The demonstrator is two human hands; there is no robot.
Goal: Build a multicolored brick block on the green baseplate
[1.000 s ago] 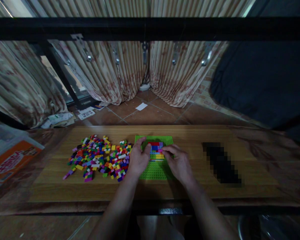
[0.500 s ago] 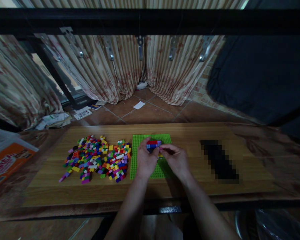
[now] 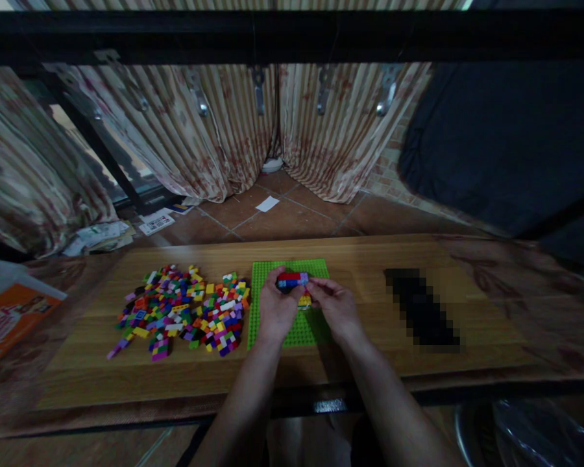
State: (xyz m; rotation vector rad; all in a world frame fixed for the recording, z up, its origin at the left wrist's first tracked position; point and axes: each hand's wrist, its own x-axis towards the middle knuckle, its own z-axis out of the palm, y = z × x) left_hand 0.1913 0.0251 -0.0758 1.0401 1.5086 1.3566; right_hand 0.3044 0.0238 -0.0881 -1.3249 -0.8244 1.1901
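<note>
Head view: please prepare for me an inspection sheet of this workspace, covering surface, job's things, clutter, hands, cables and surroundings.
Surface: wooden tabletop, grain visible.
Job's things: green baseplate beneath a multicoloured brick build; loose bricks heaped to its left.
Clutter: dark pixelated item on the right; identity unclear.
Hands: left hand and right hand both at the build; grip unclear.
Cables: nothing seen.
Surroundings: striped curtains, tiled floor with papers, plastic box far left.

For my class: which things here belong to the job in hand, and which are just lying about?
In the job:
joined bricks, with the left hand and right hand at them
green board beneath
loose bricks, likely supply

Lying about:
white sheet on the floor
papers by the curtain
dark blurred object, unclear what
</note>
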